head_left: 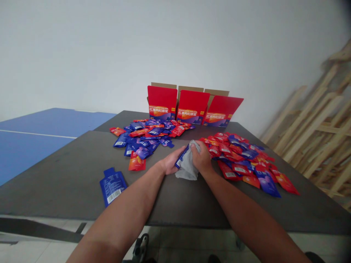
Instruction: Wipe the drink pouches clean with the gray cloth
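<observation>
Near the middle of the table, my left hand (172, 161) grips a blue pouch (181, 157) by its side. My right hand (202, 155) is closed on a grey cloth (188, 165), pressed against that pouch and hiding much of it. The cloth's lower end hangs down to the tabletop. A single blue pouch (113, 185) with a white label lies by my left forearm. Beyond my left hand spreads a pile of blue and red pouches (146, 137). Another pile, mostly red pouches (241, 157), lies just right of my right hand.
Three red and blue cardboard boxes (190, 107) with raised flaps stand in a row at the table's (68, 182) back. A blue table (41, 142) with a white line is at the left. Wooden slats (312, 120) lean at the right.
</observation>
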Demonstrator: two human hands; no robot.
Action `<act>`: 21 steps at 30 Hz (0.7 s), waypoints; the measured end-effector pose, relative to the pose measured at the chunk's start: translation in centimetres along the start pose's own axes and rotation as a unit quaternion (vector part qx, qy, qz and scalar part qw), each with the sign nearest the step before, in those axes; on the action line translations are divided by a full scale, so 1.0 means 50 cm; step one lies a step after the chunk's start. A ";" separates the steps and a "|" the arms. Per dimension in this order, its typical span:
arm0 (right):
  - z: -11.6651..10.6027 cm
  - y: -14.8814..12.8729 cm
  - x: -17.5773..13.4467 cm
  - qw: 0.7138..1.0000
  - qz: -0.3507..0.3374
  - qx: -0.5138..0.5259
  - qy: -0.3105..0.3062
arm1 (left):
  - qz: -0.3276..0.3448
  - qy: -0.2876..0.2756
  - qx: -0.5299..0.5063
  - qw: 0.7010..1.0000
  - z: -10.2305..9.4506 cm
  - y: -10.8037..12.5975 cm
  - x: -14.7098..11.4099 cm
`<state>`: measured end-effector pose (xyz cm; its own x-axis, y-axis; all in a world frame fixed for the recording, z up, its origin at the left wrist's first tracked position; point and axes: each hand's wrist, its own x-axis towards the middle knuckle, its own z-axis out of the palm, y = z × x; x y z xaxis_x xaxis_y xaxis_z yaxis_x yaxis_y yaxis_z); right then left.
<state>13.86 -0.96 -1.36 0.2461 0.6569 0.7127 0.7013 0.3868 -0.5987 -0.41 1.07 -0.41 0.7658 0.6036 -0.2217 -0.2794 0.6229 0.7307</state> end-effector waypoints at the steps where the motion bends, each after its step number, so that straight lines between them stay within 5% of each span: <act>1: -0.002 0.004 0.005 1.000 0.025 0.006 0.004 | 0.003 0.002 0.006 1.000 -0.002 -0.001 0.000; 6: -0.013 0.026 0.023 0.992 0.123 0.009 0.005 | 0.009 0.031 0.046 0.998 -0.015 -0.003 0.005; 11: -0.009 0.051 0.024 0.984 0.162 -0.024 -0.066 | 0.030 -0.014 -0.030 0.999 -0.019 0.012 0.000; 15: 0.009 0.058 0.004 0.981 0.086 -0.098 -0.143 | 0.093 -0.048 -0.144 0.984 -0.017 0.033 -0.008; 21: 0.008 0.031 -0.024 0.980 -0.104 -0.117 -0.121 | 0.118 0.027 -0.199 0.972 -0.021 0.032 0.007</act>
<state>14.36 -0.89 -3.30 -0.0642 0.7256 0.6851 0.8608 0.3876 -0.3299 -1.19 2.80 0.01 0.6247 0.7715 -0.1207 -0.6538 0.6013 0.4593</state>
